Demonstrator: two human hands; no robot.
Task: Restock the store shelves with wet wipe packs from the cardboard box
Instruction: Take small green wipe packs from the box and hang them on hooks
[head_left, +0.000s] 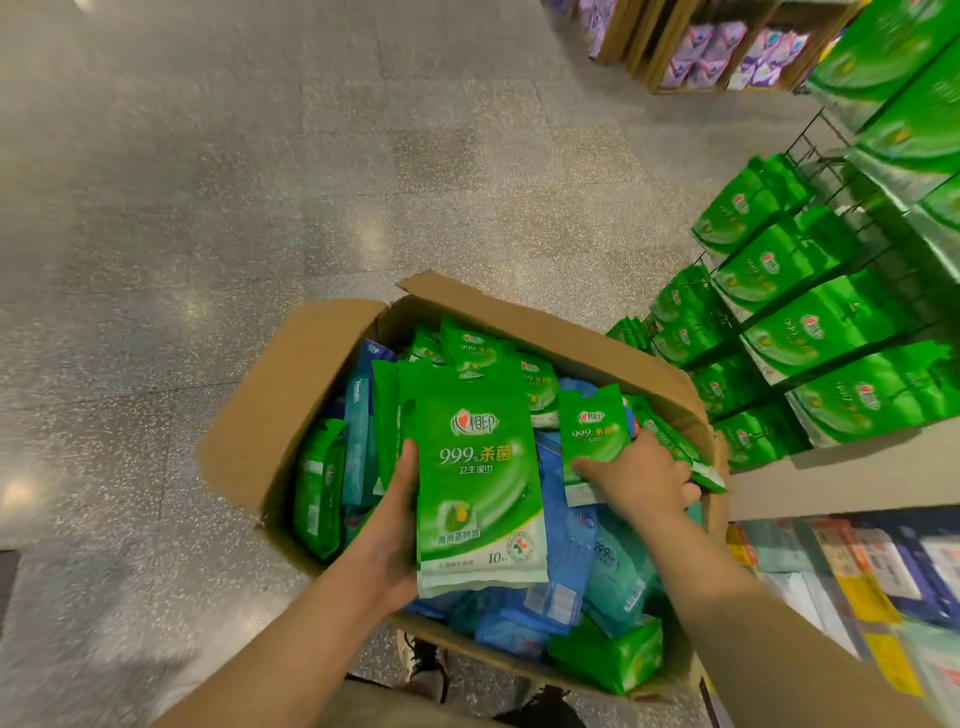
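An open cardboard box (291, 395) sits on the floor in front of me, filled with green and blue wet wipe packs. My left hand (395, 525) grips a stack of green wet wipe packs (478, 467) by its left edge, held upright above the box. My right hand (641, 478) pinches a smaller-looking green pack (592, 431) near the box's right wall, thumb on its front. To the right, wire display hooks (821, 156) carry rows of matching green packs (810, 332).
A speckled grey floor (260, 182) spreads to the left and ahead. A lower shelf (857, 571) at the right holds mixed coloured packs. Wooden racks (727, 52) with purple packs stand at the far top right. My shoes (426, 665) show below the box.
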